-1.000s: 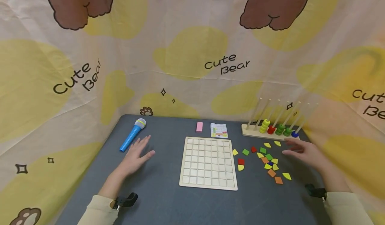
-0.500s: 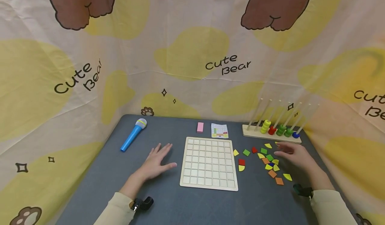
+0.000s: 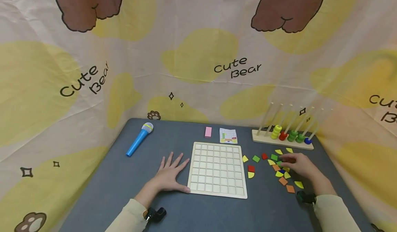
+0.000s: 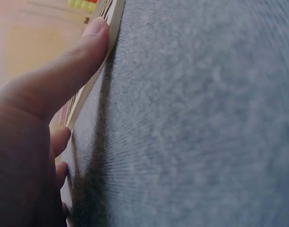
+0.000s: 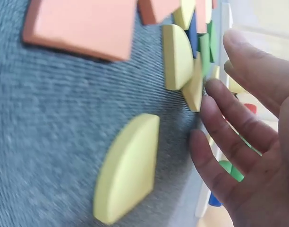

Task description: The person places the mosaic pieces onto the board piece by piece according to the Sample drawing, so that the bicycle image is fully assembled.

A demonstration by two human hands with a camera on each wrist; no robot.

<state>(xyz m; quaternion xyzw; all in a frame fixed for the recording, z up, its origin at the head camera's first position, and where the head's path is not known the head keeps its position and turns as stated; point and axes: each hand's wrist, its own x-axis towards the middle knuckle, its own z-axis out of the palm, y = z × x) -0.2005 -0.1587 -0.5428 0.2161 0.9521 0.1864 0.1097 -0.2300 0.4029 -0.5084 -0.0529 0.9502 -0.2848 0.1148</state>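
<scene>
My left hand (image 3: 169, 177) is spread flat beside a pale wooden grid board (image 3: 217, 170). Its thumb reaches the board's lower left corner; in the left wrist view the thumb (image 4: 71, 66) lies against the board's edge (image 4: 115, 30). Over the far side of a scatter of small coloured tiles, my right hand (image 3: 302, 164) has loosely bent fingers. Its fingertips are close to a green tile (image 3: 274, 157) and partly cover another. The right wrist view shows nothing held by the hand (image 5: 248, 137), with a yellow quarter-round tile (image 5: 128, 170) on the table nearby.
A bead rack (image 3: 282, 143) with upright rods stands at the back right. Behind the board lie a pink block (image 3: 208, 132) and a printed pattern card (image 3: 228, 135). A blue toy microphone (image 3: 136, 143) lies at the left. Patterned cloth (image 3: 192, 59) hangs around the table.
My left hand has moved right, from near the microphone to the board's lower left corner. My right hand has moved left and nearer, from beside the bead rack to over the tiles.
</scene>
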